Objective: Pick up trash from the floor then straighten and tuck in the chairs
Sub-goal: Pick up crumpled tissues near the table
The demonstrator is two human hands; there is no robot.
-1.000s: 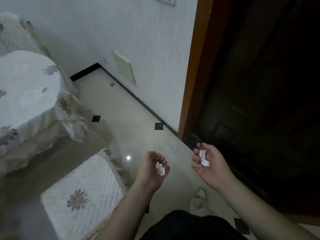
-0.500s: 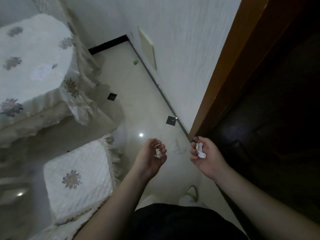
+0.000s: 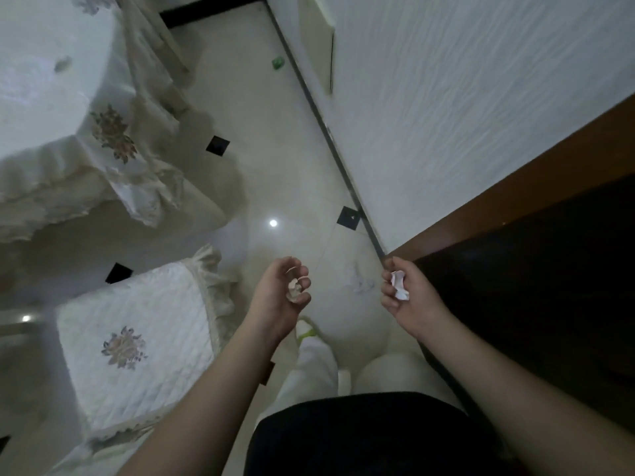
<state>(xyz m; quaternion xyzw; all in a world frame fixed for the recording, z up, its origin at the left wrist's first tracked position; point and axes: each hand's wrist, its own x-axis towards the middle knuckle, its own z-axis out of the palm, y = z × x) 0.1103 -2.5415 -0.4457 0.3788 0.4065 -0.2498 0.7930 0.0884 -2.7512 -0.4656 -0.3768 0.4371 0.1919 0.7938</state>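
My left hand (image 3: 280,295) curls around a small crumpled paper wad (image 3: 293,289). My right hand (image 3: 407,297) grips another white crumpled paper (image 3: 398,285). Between the two hands, a thin clear piece of plastic wrap (image 3: 359,281) lies on the cream floor tiles near the wall's base. A small green scrap (image 3: 277,62) sits on the floor farther off by the skirting. A chair with a white quilted seat cover (image 3: 134,341) stands at lower left, pulled out from the cloth-covered table (image 3: 58,108).
A white textured wall (image 3: 464,108) and dark skirting run diagonally on the right, ending at a brown door frame (image 3: 515,197) and a dark doorway. A cream panel (image 3: 319,39) leans on the wall. My legs and a slipper (image 3: 305,329) are below the hands.
The view has tilted down and swung, so the floor and plastic wrap now sit between my hands. Both hands still hold their paper wads and stay in about the same pose.
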